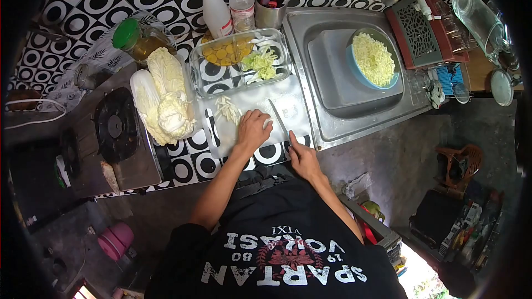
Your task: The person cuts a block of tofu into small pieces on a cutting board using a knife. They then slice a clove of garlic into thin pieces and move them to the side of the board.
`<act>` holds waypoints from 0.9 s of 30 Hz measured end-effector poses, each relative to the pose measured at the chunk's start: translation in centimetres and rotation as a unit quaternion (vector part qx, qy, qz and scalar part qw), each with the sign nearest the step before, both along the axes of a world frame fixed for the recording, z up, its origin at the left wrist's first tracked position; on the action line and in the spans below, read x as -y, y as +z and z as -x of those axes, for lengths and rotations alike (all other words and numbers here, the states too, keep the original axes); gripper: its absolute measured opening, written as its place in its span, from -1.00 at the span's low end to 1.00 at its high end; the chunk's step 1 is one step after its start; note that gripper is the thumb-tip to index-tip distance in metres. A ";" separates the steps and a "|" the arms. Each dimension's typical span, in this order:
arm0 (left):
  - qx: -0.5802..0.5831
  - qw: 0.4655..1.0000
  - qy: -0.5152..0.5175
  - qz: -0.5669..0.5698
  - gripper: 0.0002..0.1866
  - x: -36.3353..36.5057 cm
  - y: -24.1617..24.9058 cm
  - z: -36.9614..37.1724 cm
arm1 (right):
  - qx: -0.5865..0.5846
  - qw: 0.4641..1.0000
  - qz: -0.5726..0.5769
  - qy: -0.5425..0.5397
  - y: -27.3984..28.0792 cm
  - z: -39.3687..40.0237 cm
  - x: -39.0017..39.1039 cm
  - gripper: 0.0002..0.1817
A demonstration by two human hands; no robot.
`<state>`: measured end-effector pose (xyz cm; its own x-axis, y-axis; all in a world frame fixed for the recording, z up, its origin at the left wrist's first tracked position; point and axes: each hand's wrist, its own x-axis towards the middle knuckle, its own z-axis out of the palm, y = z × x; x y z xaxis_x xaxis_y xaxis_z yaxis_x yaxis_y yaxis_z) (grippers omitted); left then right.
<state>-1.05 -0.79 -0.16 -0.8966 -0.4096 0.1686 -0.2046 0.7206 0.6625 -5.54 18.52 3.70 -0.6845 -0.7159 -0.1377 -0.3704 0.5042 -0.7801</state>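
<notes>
My left hand (pixel 255 131) has its fingers curled down on a small white vegetable piece (pixel 267 123), most of it hidden under the fingertips. In my right hand (pixel 302 158) is the handle of a knife (pixel 278 116), its blade pointing away from me just right of the left fingertips. Both hands are over a translucent cutting board (pixel 221 143). Pale vegetable strips (pixel 226 109) lie on the board left of my left hand. Behind the board, a rectangular glass dish (pixel 194 72) holds light green leaf pieces (pixel 260 65) and white pieces.
Napa cabbages (pixel 166 99) lie at the left, beside a stove (pixel 114 127). A blue bowl of chopped pale cabbage (pixel 374 60) stands in the steel sink (pixel 318 127) at right. Bottles (pixel 242 8), a metal utensil cup (pixel 270 15) and a green-lidded jar (pixel 138 39) line the back.
</notes>
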 end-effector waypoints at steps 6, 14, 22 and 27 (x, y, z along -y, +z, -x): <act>-0.002 0.999 -0.001 -0.037 -0.90 0.2 -0.5 0.1 | -0.006 1.000 0.000 0.018 -0.6 -0.2 0.0 -0.38; 0.029 0.996 -0.002 -0.085 -0.92 0.5 -1.0 0.3 | -0.063 0.997 -0.022 0.037 -2.3 -0.3 0.3 -0.29; 0.009 0.997 0.007 -0.073 -0.92 0.4 -0.8 0.1 | -0.068 0.996 -0.027 0.048 -2.1 1.3 2.4 -0.27; 0.009 0.997 0.019 -0.074 -0.92 0.1 -0.7 0.1 | -0.065 0.996 -0.041 0.047 -1.1 1.3 2.2 -0.33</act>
<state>-1.16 -0.92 -0.87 -0.8826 -0.4619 0.0878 -0.2419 0.6062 0.7576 -6.82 16.37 2.58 -0.6306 -0.7678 -0.1134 -0.5145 0.5229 -0.6796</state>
